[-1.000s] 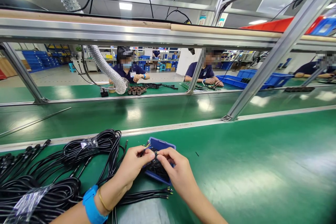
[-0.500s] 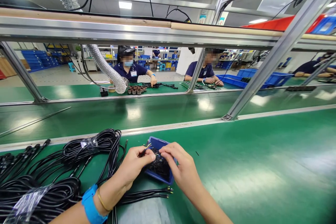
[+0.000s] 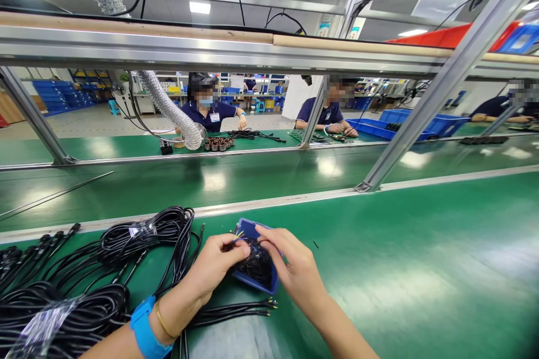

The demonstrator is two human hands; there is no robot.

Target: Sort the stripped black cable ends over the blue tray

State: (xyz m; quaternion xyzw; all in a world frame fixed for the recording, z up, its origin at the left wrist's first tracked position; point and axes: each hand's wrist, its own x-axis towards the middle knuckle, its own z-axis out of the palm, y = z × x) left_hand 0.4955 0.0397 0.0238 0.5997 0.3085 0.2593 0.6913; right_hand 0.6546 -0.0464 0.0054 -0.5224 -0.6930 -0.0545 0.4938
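Note:
A small blue bin filled with short black pieces sits on the green table under both hands. My left hand, with a blue band at the wrist, pinches a cable end whose thin yellow and blue wires stick out above the thumb. At the bin's right side my right hand has thumb and forefinger close together; whatever lies between them is too small to make out. Black cables with bared ends lie below the bin. Coiled black cables in clear wrap are on the left.
A metal frame post rises beyond the table at right. Across the line sit people in dark shirts, one with a hand near black cables. Blue trays stand farther right. A thin rod lies at left.
My right hand's fingertips have shifted slightly up, with the forefinger straighter. The wires in my left hand have turned a little. Across the line, a person's hand has lifted off the cables.

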